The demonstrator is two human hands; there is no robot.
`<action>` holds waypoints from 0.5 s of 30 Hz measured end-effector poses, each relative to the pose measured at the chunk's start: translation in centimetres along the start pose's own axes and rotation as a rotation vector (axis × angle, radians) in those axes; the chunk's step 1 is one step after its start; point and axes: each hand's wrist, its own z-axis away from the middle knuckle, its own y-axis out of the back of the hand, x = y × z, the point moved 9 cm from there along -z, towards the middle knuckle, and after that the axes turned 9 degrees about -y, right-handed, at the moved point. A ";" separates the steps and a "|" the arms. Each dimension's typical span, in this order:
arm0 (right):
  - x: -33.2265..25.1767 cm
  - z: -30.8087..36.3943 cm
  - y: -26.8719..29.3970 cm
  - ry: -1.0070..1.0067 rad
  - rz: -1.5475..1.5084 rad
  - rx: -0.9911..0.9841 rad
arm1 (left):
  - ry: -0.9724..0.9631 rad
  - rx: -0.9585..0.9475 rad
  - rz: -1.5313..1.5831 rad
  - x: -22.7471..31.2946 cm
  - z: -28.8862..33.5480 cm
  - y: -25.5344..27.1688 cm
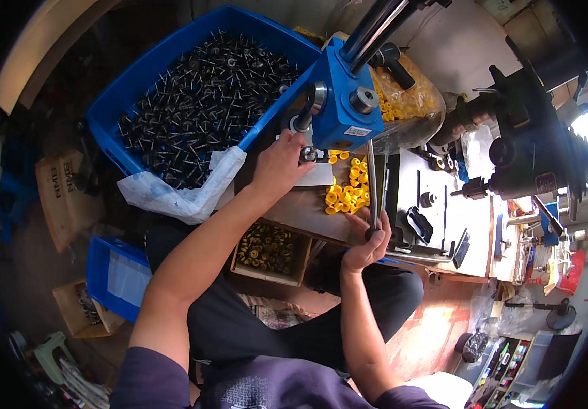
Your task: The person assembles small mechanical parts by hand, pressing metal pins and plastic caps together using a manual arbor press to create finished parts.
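A blue arbor press [346, 102] stands in front of me. My left hand [282, 162] reaches to its base, fingers closed at a small round dark metal part [307, 155] below the ram. The fingers partly cover that part. My right hand [369, 247] is wrapped round the lower end of the press's long metal lever [372, 184], which hangs down steeply. Beside the press base, several small yellow plastic caps [348, 192] lie loose on the bench, left of the lever.
At the far left stands a blue bin [113, 140] heaped with black parts with metal pins. Under the bench edge is an open box of small parts [270, 253]. A bag of yellow caps [410, 88] sits behind the press; a dark green drilling machine [525, 129] stands right.
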 end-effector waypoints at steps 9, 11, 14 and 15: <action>-15.6 -2.9 3.7 0.430 -0.267 -0.201 | -0.015 0.080 0.041 -0.3 -0.3 0.6; -21.9 -7.1 2.8 0.246 -0.841 -0.243 | -0.009 0.087 0.076 0.3 -0.3 0.8; -27.1 -11.7 -3.5 0.200 -0.876 -0.839 | 0.166 0.082 0.362 -0.7 -0.6 0.7; -24.6 -14.0 -4.5 0.144 -0.861 -0.776 | 0.161 0.080 0.355 -1.0 -0.5 0.4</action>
